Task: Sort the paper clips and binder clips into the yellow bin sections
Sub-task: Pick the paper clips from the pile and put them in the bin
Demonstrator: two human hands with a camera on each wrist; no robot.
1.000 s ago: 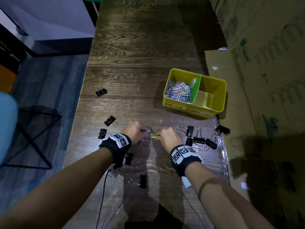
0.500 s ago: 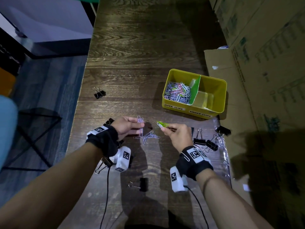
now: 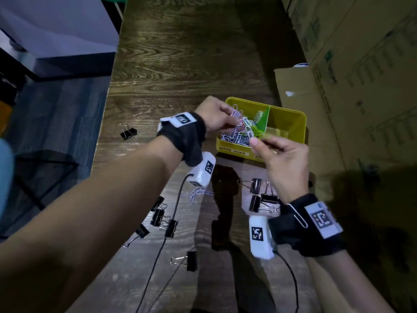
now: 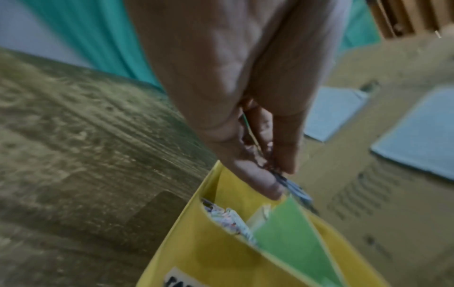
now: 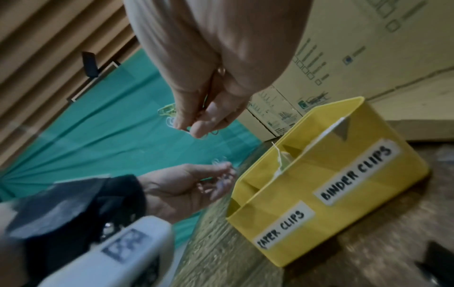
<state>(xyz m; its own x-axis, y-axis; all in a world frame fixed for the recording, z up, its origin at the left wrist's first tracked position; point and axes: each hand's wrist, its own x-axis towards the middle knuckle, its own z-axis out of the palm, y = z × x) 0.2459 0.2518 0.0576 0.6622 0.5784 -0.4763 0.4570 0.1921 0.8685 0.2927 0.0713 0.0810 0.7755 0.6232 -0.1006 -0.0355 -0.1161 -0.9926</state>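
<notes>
The yellow bin sits on the wooden table, split by a green divider. Its left section, labelled paper clips, holds a heap of paper clips; the right one is labelled binder clips. My left hand hovers over the left section and pinches a few pale paper clips. My right hand is at the bin's front edge, pinching green and white paper clips. In the left wrist view the left hand's fingers pinch clips above the bin.
Black binder clips lie scattered on the table: one far left, a group under my left forearm, one near the front, more by my right wrist. A few loose paper clips remain. Cardboard boxes line the right side.
Both hands rose from the table's near middle and moved forward to the yellow bin, each carrying its pinched paper clips. They now hang over the left section.
</notes>
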